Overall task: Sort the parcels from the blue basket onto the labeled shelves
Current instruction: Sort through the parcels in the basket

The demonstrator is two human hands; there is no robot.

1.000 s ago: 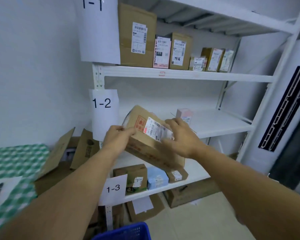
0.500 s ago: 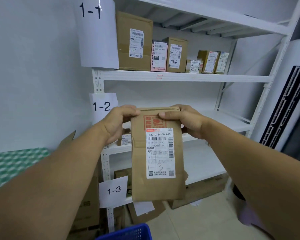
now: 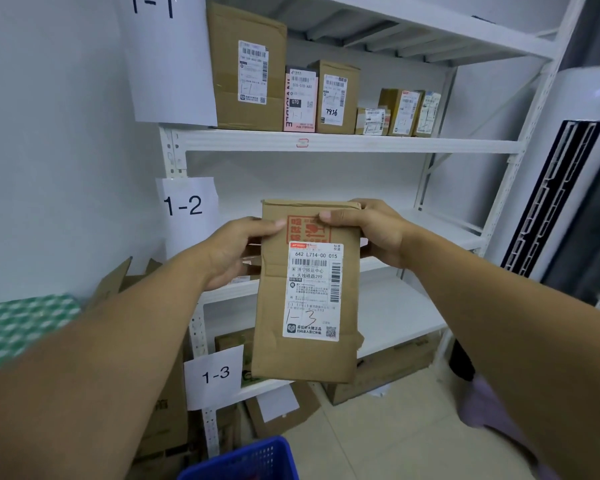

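Left hand [image 3: 238, 251] and right hand [image 3: 368, 230] pinch the parcel [image 3: 309, 292] by its top corners, fingers clamped; stiff cardboard, seemingly light, creased edges.

Brown parcel [image 3: 305, 358] upright, label handwritten 1-3, in front of the shelves [image 3: 326, 142]. The blue basket [image 3: 243, 459] sits low before them.

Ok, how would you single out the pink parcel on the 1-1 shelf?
On the white shelving unit, find the shelf beside the 1-1 sign. Second from the left stands the pink parcel, between a tall brown carton and a box marked 7936. It alone is pink; both neighbours are brown cardboard.
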